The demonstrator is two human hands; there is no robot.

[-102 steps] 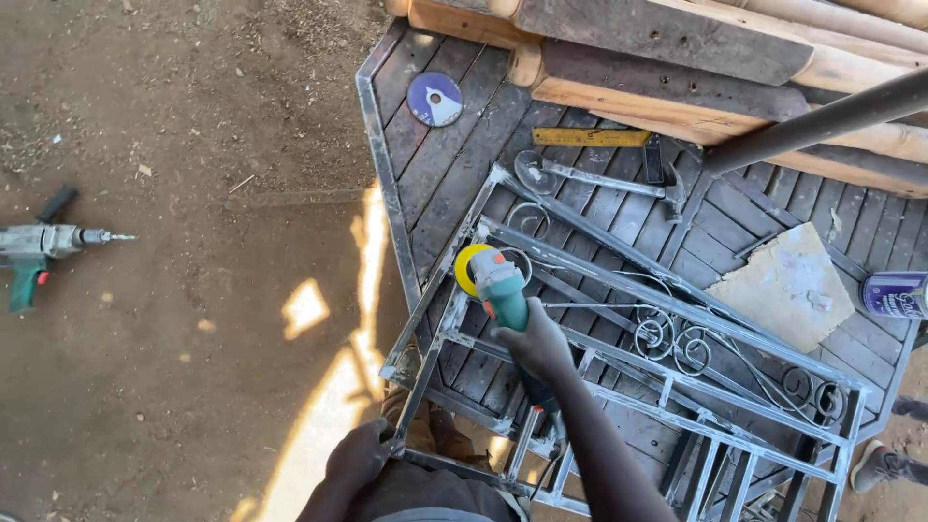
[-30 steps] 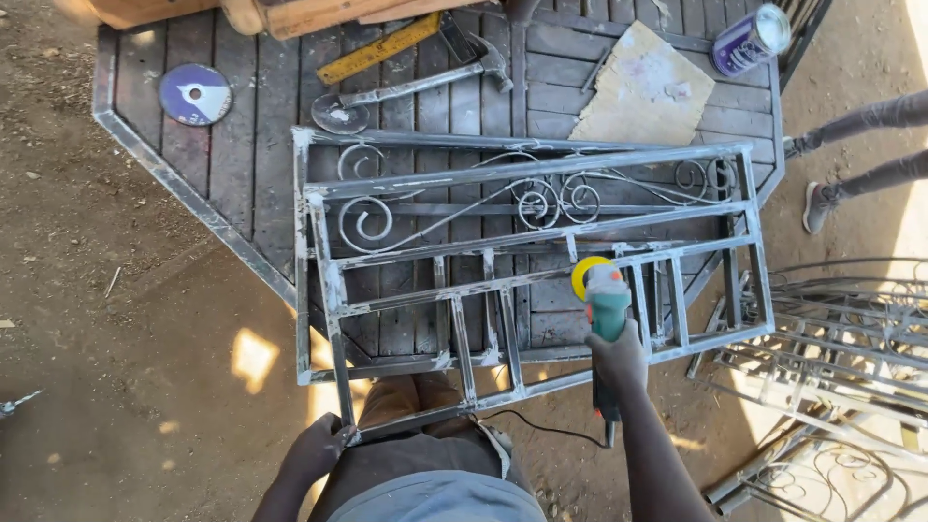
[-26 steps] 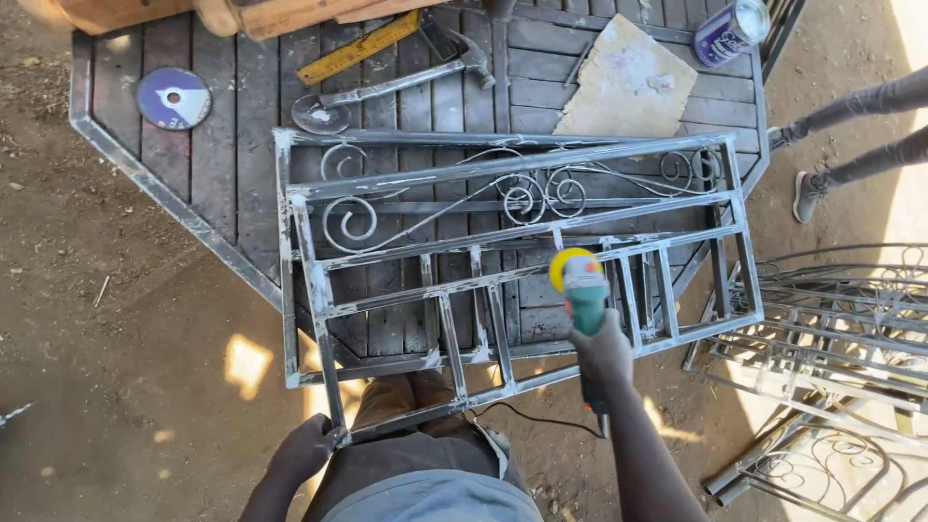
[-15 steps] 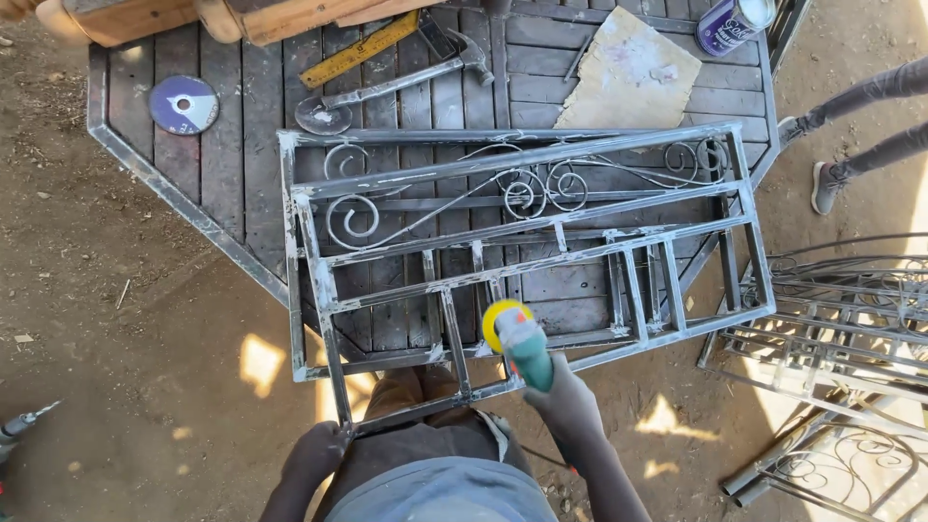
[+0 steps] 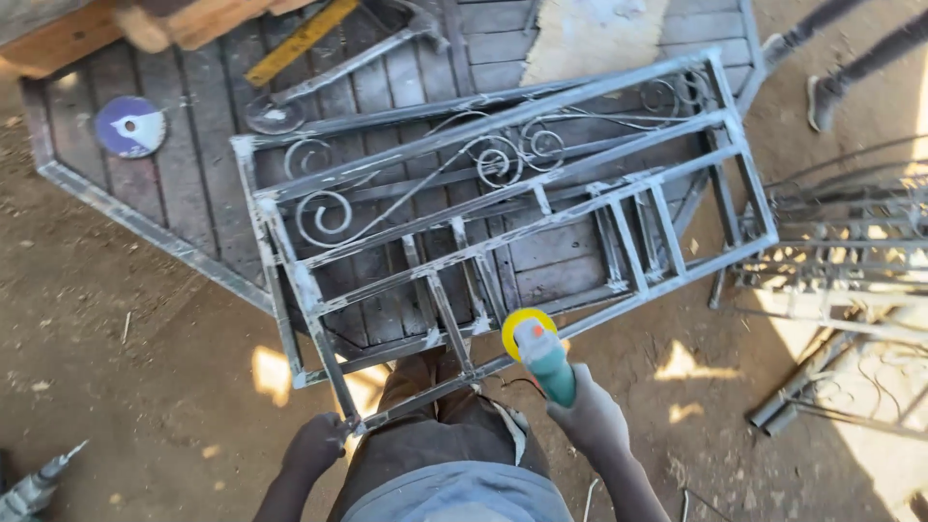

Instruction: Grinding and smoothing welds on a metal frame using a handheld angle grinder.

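Right hand (image 5: 592,418) gripping angle grinder (image 5: 541,356), left hand (image 5: 314,447) clasping metal grille (image 5: 503,222) corner — purple disc (image 5: 130,127), hammer (image 5: 338,68) on wood table (image 5: 203,184) behind

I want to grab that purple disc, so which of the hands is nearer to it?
Left. The left hand grips the metal frame's near corner, below the purple disc; the right hand, holding the grinder, is farther right.

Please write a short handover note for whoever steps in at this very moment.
Left hand: gripping the near corner of the metal grille frame.
Right hand: holding the angle grinder, its yellow disc at the frame's near rail.
The frame lies tilted across the wooden-slat platform, overhanging it toward the person.
Done: pale ground patches show at several joints.
Left: cannot tell which joints remain.
A spare disc lies on the platform.
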